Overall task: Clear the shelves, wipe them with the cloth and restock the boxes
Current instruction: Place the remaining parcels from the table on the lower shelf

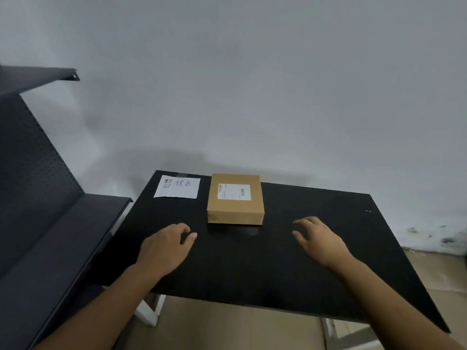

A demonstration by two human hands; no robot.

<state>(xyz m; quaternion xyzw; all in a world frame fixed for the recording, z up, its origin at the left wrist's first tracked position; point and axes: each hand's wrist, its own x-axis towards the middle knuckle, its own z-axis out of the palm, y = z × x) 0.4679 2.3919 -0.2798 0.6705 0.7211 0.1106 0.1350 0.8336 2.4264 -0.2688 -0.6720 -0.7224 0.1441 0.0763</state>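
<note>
Brown cardboard box (235,198) sits flat on the black counter (278,261), toward its far edge, with its white shipping label (234,192) facing up. Just left of it we note a white paper sign (177,189) with handwritten characters. Our left hand (165,246) and right hand (319,239) are over the counter on the box's near side, one to each side and apart from it. Their fingers are loosely curled and hold nothing. Dark metal shelves (63,248) with a perforated back panel (32,173) stand at left.

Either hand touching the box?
Apart. Head view shows a strip of bare table between the box and the left hand, and a wider strip before the right hand.
</note>
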